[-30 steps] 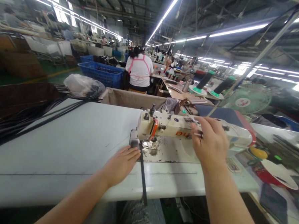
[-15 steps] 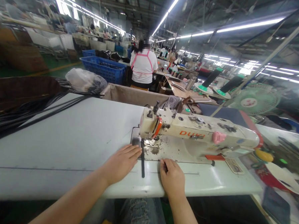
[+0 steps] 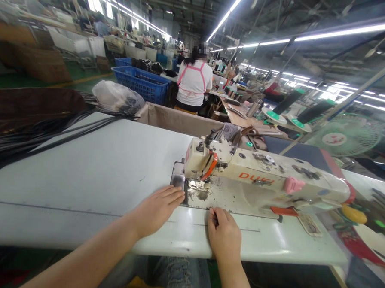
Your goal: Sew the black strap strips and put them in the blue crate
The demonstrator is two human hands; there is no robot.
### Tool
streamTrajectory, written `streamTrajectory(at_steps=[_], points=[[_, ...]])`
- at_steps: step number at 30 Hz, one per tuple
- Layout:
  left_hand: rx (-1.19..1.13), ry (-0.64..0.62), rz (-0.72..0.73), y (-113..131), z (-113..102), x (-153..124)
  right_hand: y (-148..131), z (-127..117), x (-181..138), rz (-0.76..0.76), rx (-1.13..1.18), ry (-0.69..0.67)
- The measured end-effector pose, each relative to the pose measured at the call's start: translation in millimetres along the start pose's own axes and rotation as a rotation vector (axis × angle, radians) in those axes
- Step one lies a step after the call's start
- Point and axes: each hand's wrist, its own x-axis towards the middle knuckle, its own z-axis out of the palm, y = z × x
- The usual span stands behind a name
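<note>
My left hand [image 3: 158, 209] lies flat with its fingers stretched out, the tips on the metal plate [image 3: 177, 180] left of the needle area of the sewing machine [image 3: 230, 163]. Just beside those fingertips, a short end of a dark strip [image 3: 186, 198] shows in front of the presser foot. My right hand [image 3: 225, 231] rests at the front edge of the machine bed, fingers curled in. A dark spot shows inside the curl, and whether it is an object or shadow I cannot make out.
Long black strips [image 3: 50, 143] lie across the table's left side. Behind the table stands a beige fabric-lined bin [image 3: 177, 117]. Thread cones [image 3: 288, 101] and a fan [image 3: 348, 135] are at the right. A co-worker [image 3: 194, 84] sits ahead, facing away, near a blue crate [image 3: 144, 83].
The dark strip, which reached well towards me over the table edge of the bed, now shows only a short end by the presser foot. Both hands keep nearly the same place; the view has shifted slightly.
</note>
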Motion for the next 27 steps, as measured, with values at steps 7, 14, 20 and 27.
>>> streamTrajectory(at_steps=[7,14,20,27], points=[[0.036,-0.016,0.023,-7,1,9,1,1,-1,-0.012,-0.002,0.014],[-0.010,-0.052,0.002,-22,3,22,0,0,-1,-0.003,0.009,-0.004],[-0.013,-0.111,-0.031,-27,2,25,0,0,-1,-0.004,0.010,-0.009],[-0.012,-0.101,-0.083,-27,4,29,1,1,-1,-0.004,0.008,0.008]])
